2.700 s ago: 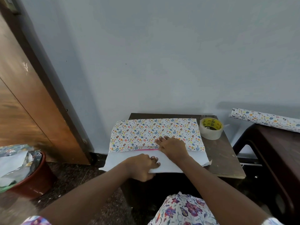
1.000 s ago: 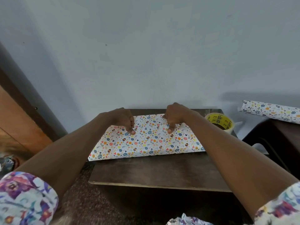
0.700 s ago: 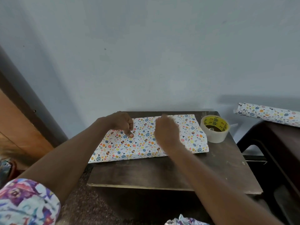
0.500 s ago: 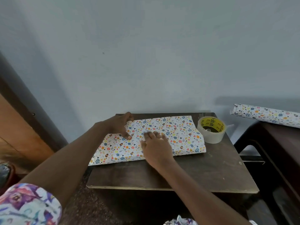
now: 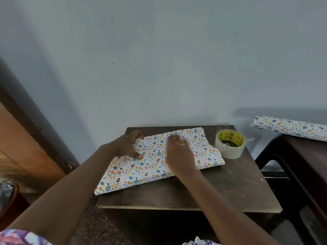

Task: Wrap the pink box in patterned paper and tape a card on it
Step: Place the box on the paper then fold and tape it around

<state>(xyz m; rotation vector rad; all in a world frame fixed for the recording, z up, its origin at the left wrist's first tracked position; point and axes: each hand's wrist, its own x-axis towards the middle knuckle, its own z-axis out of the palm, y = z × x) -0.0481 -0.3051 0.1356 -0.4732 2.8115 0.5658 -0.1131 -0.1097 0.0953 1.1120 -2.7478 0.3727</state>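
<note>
A: Where is the box sitting?

B: Fully covered. The white wrapping paper printed with small coloured eggs and hearts [image 5: 155, 163] is lying folded flat over it on the dark brown wooden table [image 5: 221, 190], skewed, with its near-left corner hanging past the table edge. No pink is showing.

A: Hands?

B: The left hand [image 5: 128, 145] is gripping the far-left edge of the paper, thumb pressing on top and fingers curling over the far edge, so it is closed on the sheet. The right hand [image 5: 178, 154] is lying palm-down on the middle of the paper; it is motion-blurred, fingers looking extended and flat, holding nothing.

A: Tape?

B: A roll of clear packing tape with a yellow printed core [image 5: 230, 144] is standing just beside the paper's right end, and touching or not, I cannot tell.

A: Containers?

B: Only a reddish-brown round pot [image 5: 12, 200] at the left frame edge on the floor, crumpled paper scraps poking out; contents are blurry.

A: Anything else?

B: A rolled tube of the same patterned paper [image 5: 290, 128] is resting on a dark wooden side table [image 5: 307, 161] at right, well apart from the hands.
</note>
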